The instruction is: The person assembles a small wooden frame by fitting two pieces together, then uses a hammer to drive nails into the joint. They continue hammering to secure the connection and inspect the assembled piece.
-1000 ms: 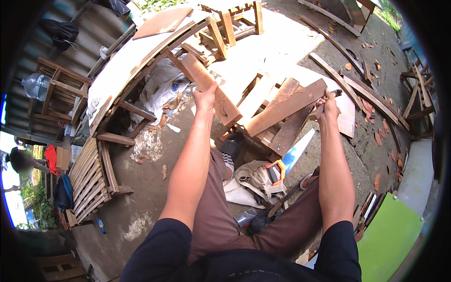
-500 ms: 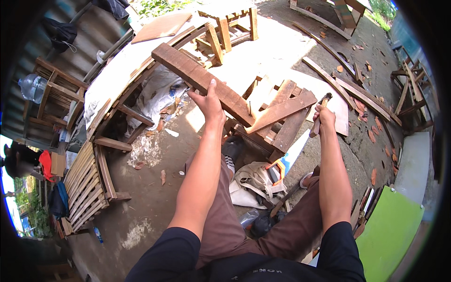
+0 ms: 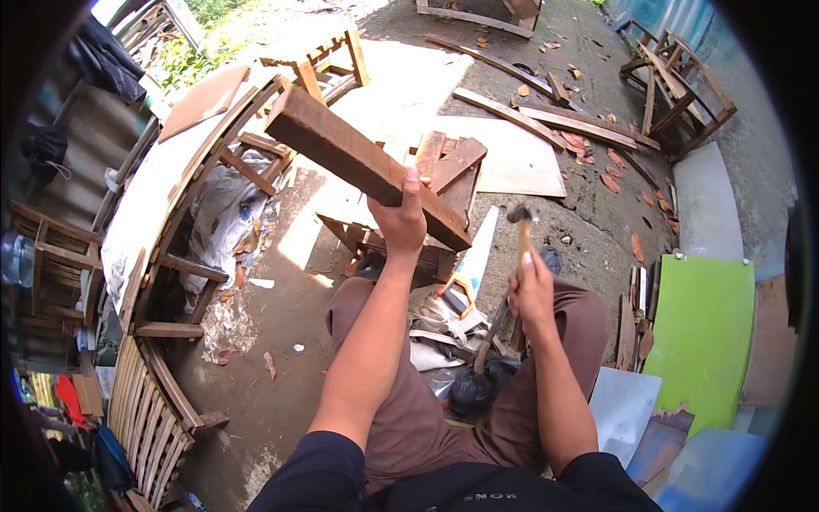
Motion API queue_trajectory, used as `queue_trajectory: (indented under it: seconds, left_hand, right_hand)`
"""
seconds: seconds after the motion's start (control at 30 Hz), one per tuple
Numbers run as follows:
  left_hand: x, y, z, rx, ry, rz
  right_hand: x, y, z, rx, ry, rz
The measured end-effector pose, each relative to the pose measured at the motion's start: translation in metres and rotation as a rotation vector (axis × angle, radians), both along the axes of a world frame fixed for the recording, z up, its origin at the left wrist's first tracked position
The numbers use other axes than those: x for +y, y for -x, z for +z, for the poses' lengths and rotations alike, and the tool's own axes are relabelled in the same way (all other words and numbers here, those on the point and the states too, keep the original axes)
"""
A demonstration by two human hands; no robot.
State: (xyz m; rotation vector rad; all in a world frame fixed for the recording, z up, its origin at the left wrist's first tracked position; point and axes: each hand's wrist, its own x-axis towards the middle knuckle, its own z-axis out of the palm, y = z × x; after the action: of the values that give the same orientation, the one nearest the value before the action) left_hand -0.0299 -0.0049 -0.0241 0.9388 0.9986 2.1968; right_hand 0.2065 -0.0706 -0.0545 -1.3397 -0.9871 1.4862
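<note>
A thick brown wooden beam (image 3: 341,154) slants in front of me, its far end raised to the left. My left hand (image 3: 401,220) grips it near its lower right end, thumb on top. A hammer (image 3: 524,230) with a dark head and wooden handle stands upright in my right hand (image 3: 532,297), head up, apart from the beam. Beyond the beam is a low wooden bench (image 3: 465,175) of planks, partly hidden by the beam. A handsaw (image 3: 461,292) with an orange handle leans below the bench, by my knees.
A slatted wooden bench (image 3: 149,418) and a long curved-looking table frame (image 3: 175,260) stand at left. Loose boards (image 3: 589,128) and dry leaves lie at the far right. A green panel (image 3: 699,341) is at right. A cloth bag (image 3: 435,320) and black plastic bag (image 3: 478,388) lie between my legs.
My left hand has lifted the beam off the bench and turned it. My right hand has lowered toward my knee with the hammer's head still up. The view has swung right.
</note>
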Motion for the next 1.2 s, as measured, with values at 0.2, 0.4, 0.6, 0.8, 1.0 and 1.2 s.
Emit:
queue_trajectory:
  seconds: [0.2,0.4,0.6,0.8,1.0,1.2]
  left_hand:
    - [0.021,-0.033,-0.017,0.442,0.027,0.213]
    - [0.025,-0.043,-0.020,0.552,0.031,0.227]
    - [0.025,-0.032,-0.026,0.430,-0.071,0.176]
    - [0.028,-0.027,-0.032,0.522,-0.071,0.276]
    - [0.027,-0.021,-0.039,0.602,-0.081,0.161]
    - [0.016,-0.022,-0.039,0.542,-0.027,0.041]
  right_hand:
    - [-0.072,0.005,-0.044,-0.278,0.012,0.032]
    - [-0.049,0.013,0.012,-0.294,-0.336,0.029]
    - [-0.016,0.034,0.016,-0.053,-0.699,-0.023]
    - [-0.001,0.050,-0.049,-0.606,-0.247,0.040]
    - [0.007,0.035,-0.005,-0.210,-0.456,-0.035]
    - [0.000,0.059,-0.025,-0.476,-0.397,0.087]
